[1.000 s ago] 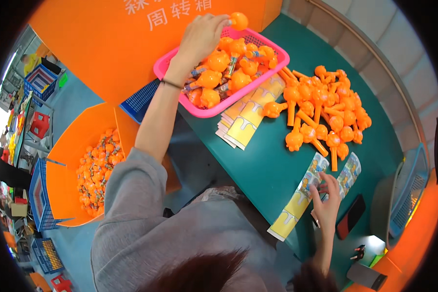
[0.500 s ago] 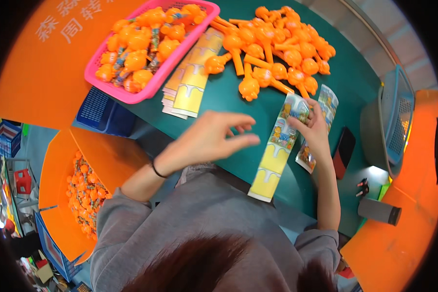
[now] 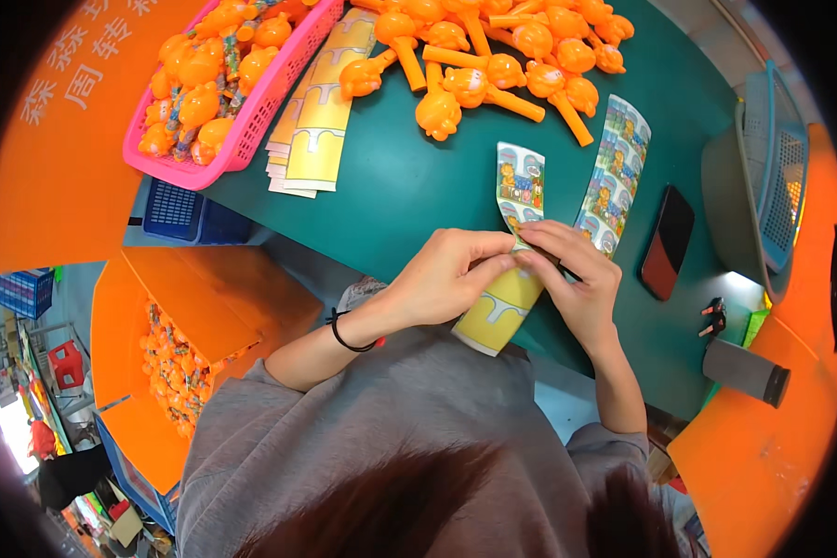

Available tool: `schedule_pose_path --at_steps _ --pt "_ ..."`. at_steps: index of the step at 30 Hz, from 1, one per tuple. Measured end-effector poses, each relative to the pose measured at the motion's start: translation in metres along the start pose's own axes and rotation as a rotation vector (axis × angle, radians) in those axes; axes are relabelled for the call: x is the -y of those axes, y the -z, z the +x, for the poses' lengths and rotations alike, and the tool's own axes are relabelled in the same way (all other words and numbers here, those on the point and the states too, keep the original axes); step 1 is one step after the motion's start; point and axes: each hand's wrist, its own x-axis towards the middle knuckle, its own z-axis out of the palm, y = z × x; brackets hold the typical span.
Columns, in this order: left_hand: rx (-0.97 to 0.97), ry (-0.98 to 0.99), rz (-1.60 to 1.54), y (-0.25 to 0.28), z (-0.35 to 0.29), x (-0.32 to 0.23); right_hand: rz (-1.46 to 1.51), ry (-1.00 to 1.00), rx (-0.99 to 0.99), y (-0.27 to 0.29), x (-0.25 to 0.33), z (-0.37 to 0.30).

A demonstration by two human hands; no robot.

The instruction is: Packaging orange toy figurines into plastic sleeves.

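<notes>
Both hands meet over a long printed label strip, pinching it near its middle. My left hand has thumb and forefinger closed on its left edge. Thumb and fingers of my right hand close on it from the other side. Cartoon pictures cover the strip's curled far end; the near part is yellow with white drip shapes. Fingertips hide the part between. Beyond my right hand lies a second cartoon strip. Farther off, orange plastic figures on sticks are heaped on the green table.
A pink basket of orange figures stands far left beside stacked yellow strips. On the right are a phone, a grey cylinder and nested tubs. An orange bin with more figures stands below left.
My left hand has come right and closed on the strip beside my right hand. The right hand and strip have moved nearer to me, and the strip's far end now curls up.
</notes>
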Motion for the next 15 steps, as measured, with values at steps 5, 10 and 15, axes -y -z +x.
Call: schedule_pose_path --at_steps 5,10,15 --pt "0.009 -0.017 0.092 -0.001 0.003 0.011 0.023 -0.024 -0.025 -0.006 -0.006 -0.005" --pt "0.005 -0.033 0.140 0.000 0.001 0.018 0.063 -0.218 -0.018 -0.007 0.001 -0.002" --pt "-0.046 -0.036 0.106 -0.002 -0.001 0.020 0.076 -0.171 0.005 -0.008 -0.006 0.000"
